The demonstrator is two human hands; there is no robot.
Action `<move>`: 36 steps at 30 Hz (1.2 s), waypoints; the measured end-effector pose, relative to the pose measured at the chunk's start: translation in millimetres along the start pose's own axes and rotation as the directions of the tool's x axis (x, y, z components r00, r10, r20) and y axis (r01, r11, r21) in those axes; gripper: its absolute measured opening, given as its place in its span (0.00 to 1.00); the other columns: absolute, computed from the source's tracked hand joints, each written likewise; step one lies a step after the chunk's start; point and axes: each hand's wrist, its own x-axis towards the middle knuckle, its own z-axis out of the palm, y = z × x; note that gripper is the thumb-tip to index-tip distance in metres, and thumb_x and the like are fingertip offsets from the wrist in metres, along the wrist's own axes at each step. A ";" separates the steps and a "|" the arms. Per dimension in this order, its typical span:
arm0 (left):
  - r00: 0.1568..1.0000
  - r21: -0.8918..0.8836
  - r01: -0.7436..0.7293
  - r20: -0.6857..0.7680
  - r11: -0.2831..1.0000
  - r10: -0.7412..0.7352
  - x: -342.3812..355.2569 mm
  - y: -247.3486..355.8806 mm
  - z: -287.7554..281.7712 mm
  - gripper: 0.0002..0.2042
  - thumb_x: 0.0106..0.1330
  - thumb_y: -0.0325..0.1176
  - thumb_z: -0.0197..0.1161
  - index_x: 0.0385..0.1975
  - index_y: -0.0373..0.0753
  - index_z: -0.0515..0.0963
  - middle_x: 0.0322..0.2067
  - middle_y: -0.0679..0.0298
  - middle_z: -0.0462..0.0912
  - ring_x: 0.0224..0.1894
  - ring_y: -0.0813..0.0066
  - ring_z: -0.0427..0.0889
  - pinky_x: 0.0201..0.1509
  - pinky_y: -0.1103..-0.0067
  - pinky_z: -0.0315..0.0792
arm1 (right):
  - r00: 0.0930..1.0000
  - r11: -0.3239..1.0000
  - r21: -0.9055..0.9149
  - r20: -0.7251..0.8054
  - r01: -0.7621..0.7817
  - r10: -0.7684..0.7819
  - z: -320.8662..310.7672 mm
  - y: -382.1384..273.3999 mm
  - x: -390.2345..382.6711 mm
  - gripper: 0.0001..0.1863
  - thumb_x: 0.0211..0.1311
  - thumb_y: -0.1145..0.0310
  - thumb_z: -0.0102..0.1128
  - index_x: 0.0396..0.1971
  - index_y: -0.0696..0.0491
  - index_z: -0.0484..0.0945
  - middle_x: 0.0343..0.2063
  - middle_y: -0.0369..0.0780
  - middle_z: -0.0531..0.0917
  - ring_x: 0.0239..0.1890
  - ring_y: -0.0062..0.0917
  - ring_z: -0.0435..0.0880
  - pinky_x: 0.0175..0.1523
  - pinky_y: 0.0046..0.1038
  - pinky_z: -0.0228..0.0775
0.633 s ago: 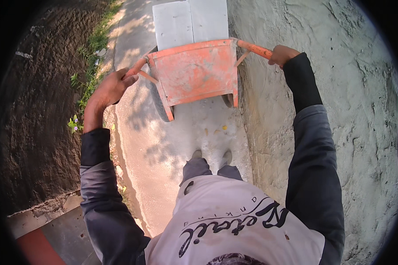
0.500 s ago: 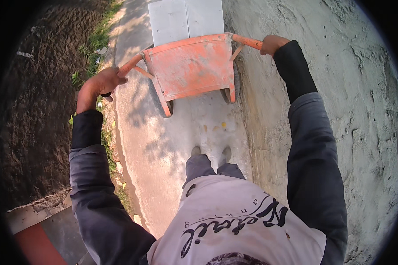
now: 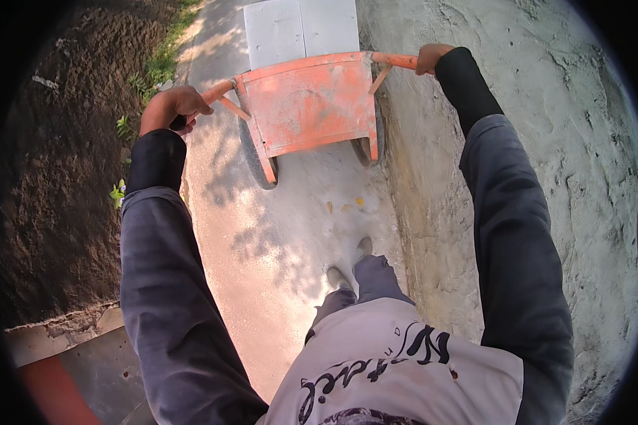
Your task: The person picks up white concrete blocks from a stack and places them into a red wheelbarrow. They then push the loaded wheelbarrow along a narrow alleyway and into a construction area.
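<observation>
An orange, scuffed wheelbarrow (image 3: 306, 106) stands ahead of me on the path, with its two rear legs and dark wheels showing below the tray. It carries large pale grey, smooth-faced blocks (image 3: 276, 32). My left hand (image 3: 177, 106) is wrapped round the end of its left handle, fingers curled. My right hand (image 3: 431, 59) grips the right handle, arm stretched forward.
A narrow concrete path (image 3: 237, 227) runs under my feet and onward. A rough plastered grey wall (image 3: 517, 92) borders it closely on the right. Dark soil (image 3: 78, 198) with grass and small plants lines the left, and concrete slabs with a red patch lie at lower left.
My hands and the wheelbarrow handles sit slightly higher in the picture, arms more extended. My feet have moved from side by side to a stride, right foot ahead.
</observation>
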 end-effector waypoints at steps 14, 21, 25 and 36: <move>0.983 0.090 -0.145 -0.104 0.985 0.154 -5.9 -1.3 4.4 0.19 0.64 0.42 0.72 0.33 0.29 0.77 0.22 0.61 0.71 0.22 0.68 0.71 0.26 0.68 0.69 | 0.999 0.998 0.067 -0.036 -0.010 0.012 5.7 1.8 1.3 0.21 0.58 0.58 0.70 0.39 0.62 0.84 0.22 0.44 0.82 0.18 0.30 0.80 0.25 0.36 0.73; 0.975 -0.005 -0.147 -0.172 0.989 0.144 -25.7 -1.1 15.1 0.18 0.62 0.40 0.73 0.36 0.30 0.78 0.28 0.62 0.74 0.25 0.72 0.72 0.25 0.68 0.71 | 1.000 0.999 0.036 -0.003 0.004 -0.004 1.2 -12.0 -9.1 0.21 0.61 0.57 0.68 0.40 0.63 0.83 0.23 0.45 0.82 0.19 0.29 0.80 0.25 0.36 0.74; 0.978 0.146 -0.122 -0.152 0.982 0.144 -16.6 -0.4 3.8 0.20 0.59 0.40 0.74 0.36 0.27 0.78 0.27 0.59 0.77 0.25 0.68 0.75 0.25 0.68 0.70 | 0.979 0.947 0.269 0.146 -0.176 0.141 -12.4 -16.2 -20.6 0.19 0.61 0.62 0.66 0.43 0.62 0.81 0.23 0.44 0.80 0.20 0.29 0.79 0.26 0.35 0.75; 0.990 0.252 0.001 -0.138 0.968 0.034 -32.3 -1.2 12.3 0.18 0.61 0.42 0.74 0.38 0.30 0.84 0.31 0.54 0.85 0.33 0.60 0.84 0.39 0.63 0.75 | 0.988 0.989 0.139 0.153 -0.050 0.028 2.0 -11.0 -17.4 0.12 0.59 0.69 0.66 0.35 0.64 0.83 0.20 0.44 0.82 0.17 0.31 0.80 0.25 0.38 0.73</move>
